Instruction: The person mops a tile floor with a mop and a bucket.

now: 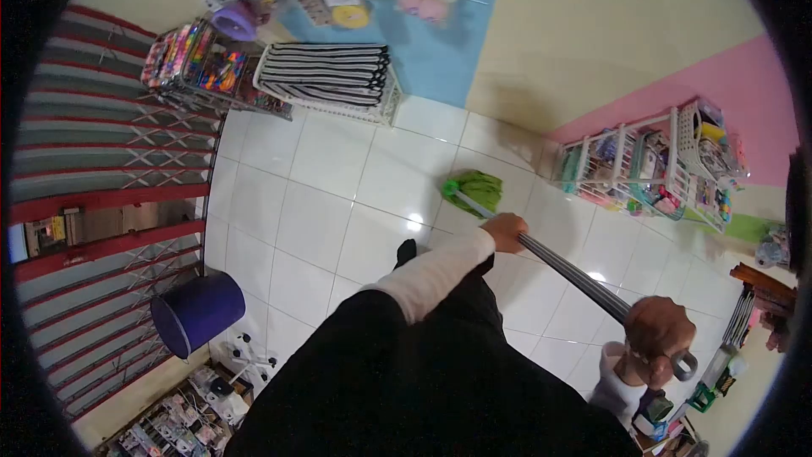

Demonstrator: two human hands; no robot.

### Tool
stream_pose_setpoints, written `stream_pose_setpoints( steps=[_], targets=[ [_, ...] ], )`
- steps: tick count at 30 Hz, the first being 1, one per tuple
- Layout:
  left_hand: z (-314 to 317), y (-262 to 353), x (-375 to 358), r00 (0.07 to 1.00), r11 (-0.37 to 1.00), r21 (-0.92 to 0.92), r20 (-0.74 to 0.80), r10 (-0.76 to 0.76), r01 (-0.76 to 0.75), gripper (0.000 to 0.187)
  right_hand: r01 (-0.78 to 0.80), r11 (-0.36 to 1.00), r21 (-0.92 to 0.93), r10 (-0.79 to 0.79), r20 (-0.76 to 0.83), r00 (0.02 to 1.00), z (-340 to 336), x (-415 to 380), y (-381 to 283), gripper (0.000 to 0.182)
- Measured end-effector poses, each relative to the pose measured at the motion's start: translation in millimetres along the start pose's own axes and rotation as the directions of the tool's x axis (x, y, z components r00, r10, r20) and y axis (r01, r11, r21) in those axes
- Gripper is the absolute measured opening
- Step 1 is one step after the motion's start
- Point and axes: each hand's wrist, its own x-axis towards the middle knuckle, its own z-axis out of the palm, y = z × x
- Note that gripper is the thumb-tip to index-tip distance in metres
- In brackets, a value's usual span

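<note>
A mop slants across the view, its grey pole (575, 269) running from upper left to lower right. Its green cloth head (485, 189) lies on the white tiled floor, joined by a bright green fitting. My left hand (506, 233), below a white sleeve, is wrapped round the pole partway along. Higher up, my right hand (660, 328) is closed round the pole close to its end, where a grey hanging loop (684, 365) sticks out. My dark-clothed legs and one dark foot show below.
White wire shelves (626, 165) with packed goods stand right of the mop head. A white basket (326, 106) of striped cloth stands by the blue wall. At left are a folding metal gate (127, 156), a purple bin (199, 313) and a white wheeled base (245, 355).
</note>
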Motion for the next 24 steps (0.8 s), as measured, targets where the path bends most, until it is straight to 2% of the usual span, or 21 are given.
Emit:
stream_pose_setpoints(
  steps=[2, 3, 4, 5, 6, 7, 8, 9, 10, 11, 12, 14, 15, 17, 19, 20, 21, 22, 24],
  targets=[
    [-38.6, -41.0, -45.8, 0.994, 0.993, 0.068, -0.057, -0.093, 0.096, 0.015, -0.008, 0.998, -0.067, 0.003, -0.062, 0.998, 36.7, -0.8, 34.0, 0.035],
    [-52.4, -73.8, -70.8, 0.984, 0.993, 0.061, -0.152, -0.094, 0.104, 0.013, -0.013, 0.995, -0.101, 0.004, -0.094, 0.996, 56.6, -2.6, 53.7, 0.035],
    [-62.3, -120.9, -94.4, 0.973, 0.988, 0.039, -0.185, -0.139, 0.148, 0.010, -0.061, 0.988, -0.143, 0.054, -0.052, 0.997, 76.5, -5.1, 75.5, 0.032],
    [-83.6, -150.9, -127.5, 0.912, 0.990, 0.133, -0.398, 0.096, -0.046, 0.011, -0.106, 0.977, -0.187, 0.106, -0.013, 0.994, 97.8, -5.9, 96.9, 0.031],
    [-111.4, -179.2, -159.4, 0.927, 0.991, 0.135, -0.372, 0.057, -0.007, 0.015, -0.098, 0.948, -0.302, 0.124, 0.066, 0.990, 123.4, 0.5, 115.8, 0.027],
    [-129.5, -208.1, -187.7, 0.895, 0.995, 0.099, -0.446, 0.030, 0.016, 0.017, -0.080, 0.908, -0.412, 0.150, 0.143, 0.978, 147.2, 7.4, 136.1, 0.024],
    [-151.9, -241.3, -217.4, 0.902, 0.942, 0.265, -0.425, -0.077, 0.206, 0.014, -0.105, 0.955, -0.277, 0.184, 0.275, 0.944, 160.5, 0.3, 173.0, 0.020],
    [-174.1, -278.0, -244.4, 0.916, 0.779, 0.547, -0.392, -0.083, 0.306, 0.024, -0.157, 0.952, -0.262, 0.233, 0.292, 0.928, 180.2, 0.5, 194.2, 0.017],
    [-190.5, -264.0, -267.4, 0.906, 0.858, 0.444, -0.419, -0.055, 0.257, 0.031, -0.155, 0.968, -0.197, 0.206, 0.276, 0.939, 195.6, -13.6, 231.3, 0.016],
    [-207.5, -245.9, -284.8, 0.894, 0.920, 0.339, -0.447, -0.027, 0.198, 0.039, -0.225, 0.963, -0.146, 0.258, 0.273, 0.927, 211.6, -17.0, 253.2, 0.016],
    [-208.4, -263.0, -304.7, 0.883, 0.890, 0.392, -0.469, -0.026, 0.234, 0.043, -0.294, 0.951, -0.093, 0.308, 0.268, 0.913, 226.5, -19.8, 268.0, 0.017],
    [-203.6, -289.3, -331.9, 0.861, 0.816, 0.496, -0.508, -0.004, 0.297, 0.050, -0.195, 0.979, -0.064, 0.205, 0.322, 0.924, 249.3, -26.8, 284.7, 0.018],
    [-202.2, -265.0, -336.8, 0.842, 0.712, 0.523, -0.507, -0.181, 0.468, 0.047, -0.145, 0.988, -0.052, 0.154, 0.351, 0.924, 254.2, -28.4, 286.4, 0.018],
    [-208.1, -248.1, -330.4, 0.861, 0.812, 0.339, -0.369, -0.350, 0.475, 0.037, -0.221, 0.972, -0.077, 0.234, 0.333, 0.913, 254.8, -32.6, 273.1, 0.019],
    [-198.2, -230.1, -316.0, 0.882, 0.946, 0.104, -0.403, -0.243, 0.308, 0.027, -0.288, 0.953, -0.098, 0.304, 0.266, 0.915, 245.0, -31.9, 254.1, 0.017],
    [-183.9, -243.5, -307.7, 0.899, 0.956, 0.154, -0.403, -0.171, 0.251, 0.026, -0.319, 0.941, -0.115, 0.335, 0.183, 0.924, 242.3, -26.4, 236.4, 0.014],
    [-184.4, -208.3, -295.4, 0.920, 0.947, 0.149, -0.322, -0.225, 0.284, 0.027, -0.322, 0.935, -0.147, 0.344, 0.157, 0.926, 236.2, -20.8, 215.9, 0.013],
    [-175.8, -197.3, -283.7, 0.944, 0.973, 0.137, -0.300, -0.137, 0.184, 0.026, -0.321, 0.930, -0.179, 0.345, 0.130, 0.930, 227.1, -16.5, 195.8, 0.013],
    [-152.9, -146.7, -256.1, 0.964, 0.983, 0.158, -0.261, -0.049, 0.093, 0.024, -0.382, 0.892, -0.240, 0.418, 0.121, 0.900, 200.8, -16.1, 151.7, 0.016]
  ],
)
